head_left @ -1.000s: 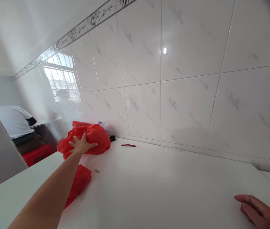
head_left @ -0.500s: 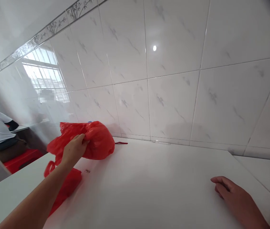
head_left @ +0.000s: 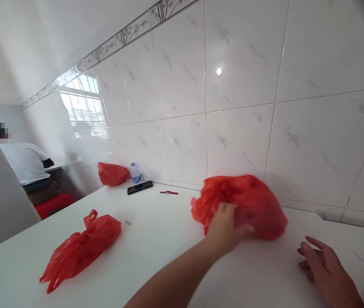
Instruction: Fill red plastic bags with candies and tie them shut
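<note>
My left hand (head_left: 223, 228), fingers curled shut on a bulging, crumpled red plastic bag (head_left: 261, 205), positions it, I judge, right of centre on the flat white table's (head_left: 156, 244) far side; steadying it calls for my half-open, empty right hand (head_left: 326, 269), nearby.

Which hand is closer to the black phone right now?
Left. The left hand is at the large red bag, to the right of the black phone; the right hand is farther right, beyond that bag.
</note>
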{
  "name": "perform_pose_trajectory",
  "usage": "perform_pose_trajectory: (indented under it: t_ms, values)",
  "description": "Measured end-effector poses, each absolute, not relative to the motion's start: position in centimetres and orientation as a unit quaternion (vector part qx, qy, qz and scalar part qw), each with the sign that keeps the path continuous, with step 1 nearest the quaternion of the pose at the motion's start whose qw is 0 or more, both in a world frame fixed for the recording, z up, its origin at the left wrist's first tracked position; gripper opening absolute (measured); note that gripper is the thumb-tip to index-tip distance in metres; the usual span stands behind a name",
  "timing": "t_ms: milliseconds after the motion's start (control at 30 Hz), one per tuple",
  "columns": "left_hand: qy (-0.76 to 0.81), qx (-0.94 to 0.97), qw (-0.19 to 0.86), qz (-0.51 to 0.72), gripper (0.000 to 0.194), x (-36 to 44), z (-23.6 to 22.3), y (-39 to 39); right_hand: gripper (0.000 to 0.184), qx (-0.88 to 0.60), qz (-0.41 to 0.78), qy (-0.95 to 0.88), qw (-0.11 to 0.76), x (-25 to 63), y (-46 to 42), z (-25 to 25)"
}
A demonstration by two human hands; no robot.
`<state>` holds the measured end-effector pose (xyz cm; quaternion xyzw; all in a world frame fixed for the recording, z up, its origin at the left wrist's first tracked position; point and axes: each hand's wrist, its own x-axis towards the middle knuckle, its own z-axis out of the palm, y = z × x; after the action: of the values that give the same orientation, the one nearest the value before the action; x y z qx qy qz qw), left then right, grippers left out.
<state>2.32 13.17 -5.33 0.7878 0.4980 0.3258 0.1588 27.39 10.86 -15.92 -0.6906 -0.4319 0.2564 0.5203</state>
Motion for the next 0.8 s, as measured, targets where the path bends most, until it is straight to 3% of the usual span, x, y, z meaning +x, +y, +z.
perform_pose_trajectory:
  t_ms: [100,233,433,533,633,800]
  values:
    - [0.413,0.833,0.24,0.279,0.074,5.7,-9.7,14.1,0.062,-0.696,0.184,-0.401,0.566,27.2,10.3,-15.3]
    - [0.354,0.86,0.234,0.284,0.086,7.6,-12.4,15.6,0.057,-0.728,0.066,-0.458,0.505,25.7,9.7,-13.8]
    - [0.319,0.857,0.225,0.335,0.071,7.9,-12.5,15.9,0.037,-0.629,0.028,-0.596,0.498,21.5,9.2,-13.0]
    - [0.3,0.85,0.21,0.378,0.059,7.4,-12.2,15.7,0.041,-0.593,0.011,-0.649,0.477,20.6,9.3,-13.3]
    - [0.314,0.839,0.173,0.41,0.061,7.0,-12.2,15.7,0.047,-0.617,0.022,-0.656,0.433,21.0,9.8,-13.7]
    - [0.338,0.836,0.031,0.431,0.053,6.9,-12.4,15.1,0.055,-0.662,0.066,-0.634,0.393,22.3,10.3,-13.6]
